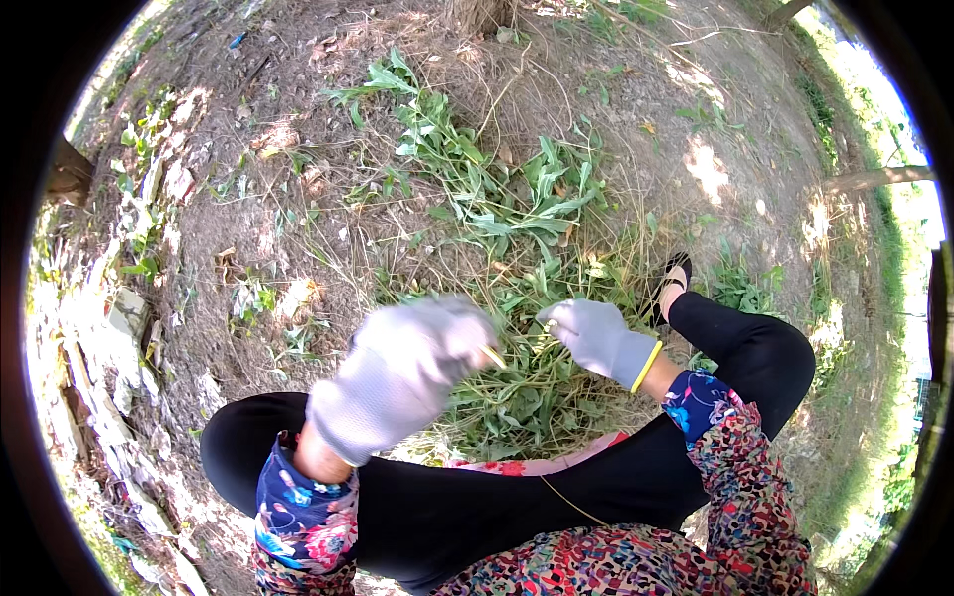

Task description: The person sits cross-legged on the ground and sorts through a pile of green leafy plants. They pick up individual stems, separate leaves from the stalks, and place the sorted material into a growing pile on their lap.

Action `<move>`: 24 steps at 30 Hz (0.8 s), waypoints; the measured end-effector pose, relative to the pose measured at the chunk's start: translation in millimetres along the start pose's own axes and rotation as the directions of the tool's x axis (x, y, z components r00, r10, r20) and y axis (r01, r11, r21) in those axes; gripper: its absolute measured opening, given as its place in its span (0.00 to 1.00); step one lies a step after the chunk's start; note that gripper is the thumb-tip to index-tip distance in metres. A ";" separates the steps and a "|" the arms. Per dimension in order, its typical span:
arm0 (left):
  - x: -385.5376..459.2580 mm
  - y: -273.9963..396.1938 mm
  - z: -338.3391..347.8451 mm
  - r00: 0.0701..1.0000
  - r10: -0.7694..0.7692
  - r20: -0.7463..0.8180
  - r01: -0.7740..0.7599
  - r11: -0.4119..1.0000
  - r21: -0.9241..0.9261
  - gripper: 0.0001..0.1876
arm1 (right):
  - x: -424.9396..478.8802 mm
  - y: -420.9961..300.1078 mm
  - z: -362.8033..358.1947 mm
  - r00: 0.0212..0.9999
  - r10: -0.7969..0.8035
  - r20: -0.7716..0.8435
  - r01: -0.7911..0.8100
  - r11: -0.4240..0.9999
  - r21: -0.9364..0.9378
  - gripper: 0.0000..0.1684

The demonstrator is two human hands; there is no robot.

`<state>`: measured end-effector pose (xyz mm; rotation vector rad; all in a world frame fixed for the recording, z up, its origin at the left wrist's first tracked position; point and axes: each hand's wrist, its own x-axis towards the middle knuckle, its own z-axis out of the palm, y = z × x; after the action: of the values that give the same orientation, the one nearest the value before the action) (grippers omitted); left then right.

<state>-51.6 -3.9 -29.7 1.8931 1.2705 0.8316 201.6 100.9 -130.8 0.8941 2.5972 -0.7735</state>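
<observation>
My left hand [402,372], in a grey work glove, is blurred and closed in a fist above the ground between my knees. A short yellow stick-like piece [493,356] pokes out of its right side; the rest is hidden in the glove. To the right, my right hand [600,339] wears a matching glove with a yellow cuff. Its curled fingers grip thin pale-green plant stems [548,328]. Below and between both hands lies a heap of cut or pulled green weeds [522,402]. The fingertips of both hands are partly hidden.
Farther forward, a loose pile of leafy weeds [514,186] lies on the dry soil near a tree trunk [481,13]. My right shoe [674,279] stands beside the nearer heap. Broken slabs or boards [127,320] line the left, and a small blue object [238,40] lies far left.
</observation>
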 end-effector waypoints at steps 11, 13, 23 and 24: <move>-13.5 31.3 31.0 0.971 0.101 0.218 -0.022 0.942 -0.336 0.04 | 13.3 -58.9 77.0 0.881 -0.440 0.172 0.385 0.880 0.279 0.15; -11.4 22.8 -1.7 0.996 0.021 0.081 0.014 0.912 -0.409 0.05 | -14.9 -27.3 100.6 0.911 -0.260 0.320 0.237 0.965 0.108 0.13; -31.3 23.9 -70.4 0.396 -0.342 -0.852 0.480 0.868 -0.126 0.08 | 37.4 -22.7 13.9 0.928 -0.353 -0.122 0.368 0.918 0.148 0.11; -28.0 23.5 -65.7 0.414 -0.361 -0.836 0.516 0.849 -0.111 0.08 | 59.5 -13.9 4.6 0.963 -0.260 -0.064 0.260 0.966 -0.009 0.11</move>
<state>-102.2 -23.8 22.3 1.0725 2.3681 1.4402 147.7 117.7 -154.4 0.5918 2.8084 -0.8220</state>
